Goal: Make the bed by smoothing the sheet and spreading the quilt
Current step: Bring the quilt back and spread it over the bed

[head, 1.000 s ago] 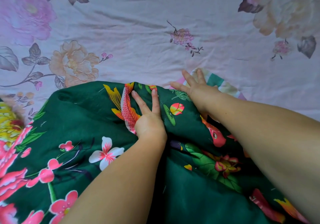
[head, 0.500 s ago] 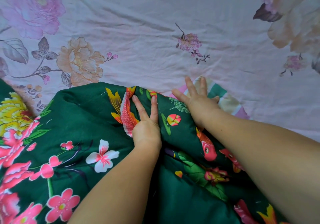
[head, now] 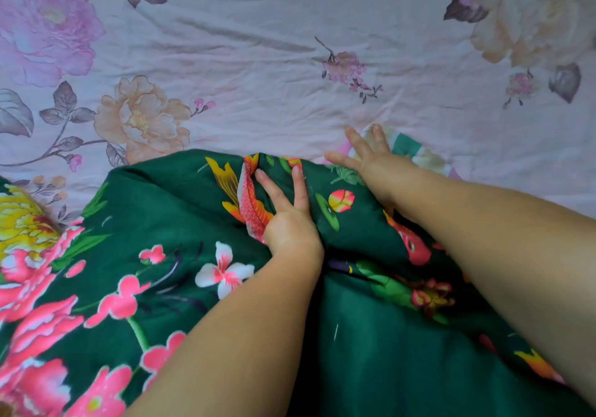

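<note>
Quilt [head: 154,223] bunched on near half of bed, far edge running left to right, with bare sheet [head: 290,94] beyond it. Left hand [head: 290,219] pressed flat on quilt just behind that edge, two fingers straight and apart, remainder hidden in a fold; grip on fabric cannot be told. Right hand [head: 371,158] farther out, at edge itself, fingers straight and spread, touching a striped turned-back patch. Uncovered sheet directly ahead of both sets of fingertips. Likely next: push or draw edge away from body, right hand leading. Creases in sheet not yet smoothed
</note>
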